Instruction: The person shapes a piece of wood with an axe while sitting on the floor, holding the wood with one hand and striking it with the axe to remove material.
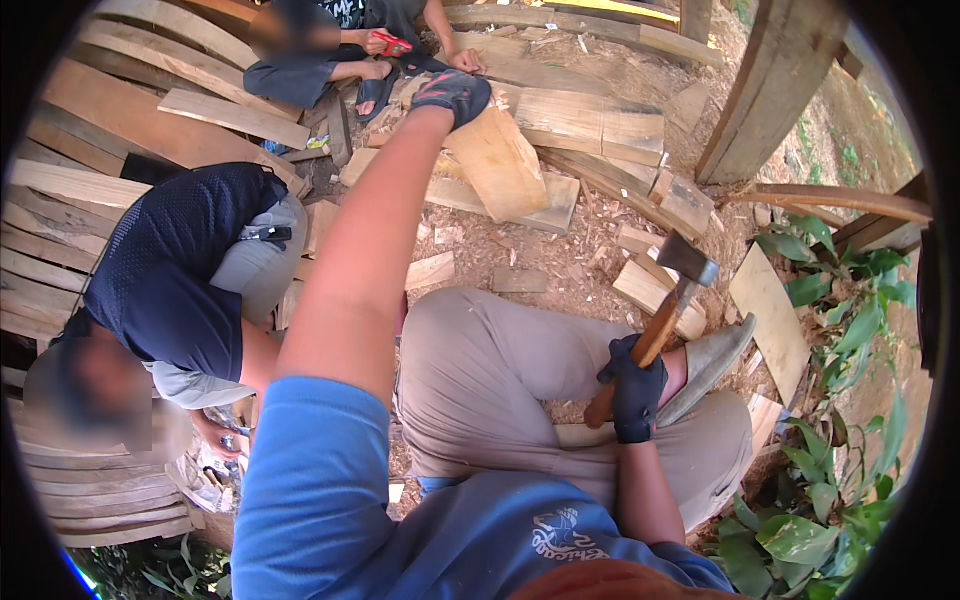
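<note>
My left arm reaches far forward, and its dark-gloved hand (455, 97) grips the far upper end of a pale wooden block (500, 165). The block leans at a slant over other timber, and its fingertip side is partly hidden by the glove. In my right hand (637, 390), also in a dark glove, is a hatchet (688, 262) with a wooden handle. My fingers wrap the lower handle, beside my bent leg. The metal head points up and forward, apart from the block.
A co-worker in a dark shirt (185, 265) crouches close on my left. Another person sits at the far left with a red tool (391, 45). Stacked planks (130, 115), thick beams (590, 120), chips and offcuts surround me. A post (770, 90) and leafy plants (850, 330) stand right.
</note>
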Available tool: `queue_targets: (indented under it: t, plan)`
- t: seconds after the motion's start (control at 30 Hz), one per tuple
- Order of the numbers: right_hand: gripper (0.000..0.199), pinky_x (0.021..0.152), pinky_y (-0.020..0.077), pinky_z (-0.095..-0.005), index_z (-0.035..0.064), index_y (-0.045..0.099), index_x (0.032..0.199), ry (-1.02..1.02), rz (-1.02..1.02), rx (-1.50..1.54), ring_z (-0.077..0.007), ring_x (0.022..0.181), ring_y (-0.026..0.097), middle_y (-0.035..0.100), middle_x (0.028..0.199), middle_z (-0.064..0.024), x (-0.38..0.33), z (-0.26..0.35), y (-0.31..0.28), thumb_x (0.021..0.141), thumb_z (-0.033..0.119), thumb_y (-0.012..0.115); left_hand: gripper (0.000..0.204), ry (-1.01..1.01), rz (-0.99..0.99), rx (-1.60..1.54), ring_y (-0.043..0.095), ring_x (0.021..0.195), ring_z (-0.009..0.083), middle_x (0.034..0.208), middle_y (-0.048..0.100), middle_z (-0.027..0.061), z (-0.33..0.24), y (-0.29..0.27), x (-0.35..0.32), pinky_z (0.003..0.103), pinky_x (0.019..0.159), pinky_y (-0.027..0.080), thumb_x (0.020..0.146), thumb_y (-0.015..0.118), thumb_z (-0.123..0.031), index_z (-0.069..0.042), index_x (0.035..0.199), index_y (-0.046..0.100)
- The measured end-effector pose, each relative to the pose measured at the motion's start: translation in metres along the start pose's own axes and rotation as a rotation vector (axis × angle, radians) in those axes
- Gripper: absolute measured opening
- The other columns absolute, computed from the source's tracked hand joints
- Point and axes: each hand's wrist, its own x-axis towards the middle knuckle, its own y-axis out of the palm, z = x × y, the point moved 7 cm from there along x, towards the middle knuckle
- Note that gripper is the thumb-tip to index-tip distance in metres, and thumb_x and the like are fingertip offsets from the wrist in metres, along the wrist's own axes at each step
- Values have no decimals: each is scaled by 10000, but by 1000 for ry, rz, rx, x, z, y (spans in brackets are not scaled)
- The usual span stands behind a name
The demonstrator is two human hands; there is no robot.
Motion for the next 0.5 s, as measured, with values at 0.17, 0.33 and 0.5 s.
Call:
queue_targets:
  t: [0.17, 0.33, 0.5]
  plan:
    - [154, 527, 471, -296, 41, 675, 962, -67, -1, -188, -111, 568, 607, 634, 689, -7, -4, 38, 28, 978, 149, 784, 519, -343, -86, -280, 703, 1258, 369, 1334, 732, 228, 35, 27, 9, 463, 1043, 536, 984, 506, -410, -36, 1228, 770]
    - [176, 543, 495, -312, 33, 657, 994, -297, 9, 25, -129, 573, 603, 604, 687, -19, -13, 151, 62, 1050, 187, 719, 543, -520, -135, -425, 687, 1279, 405, 1375, 720, 208, 49, 42, -6, 492, 1090, 519, 975, 498, -442, -84, 1282, 767]
    - [85, 534, 461, -319, 47, 610, 1026, -571, -5, 354, -127, 556, 514, 537, 705, -23, -30, 234, 102, 1064, 89, 674, 532, -574, -190, -484, 667, 1317, 401, 1408, 709, 197, 37, 22, -26, 493, 1107, 511, 984, 498, -434, -105, 1309, 760]
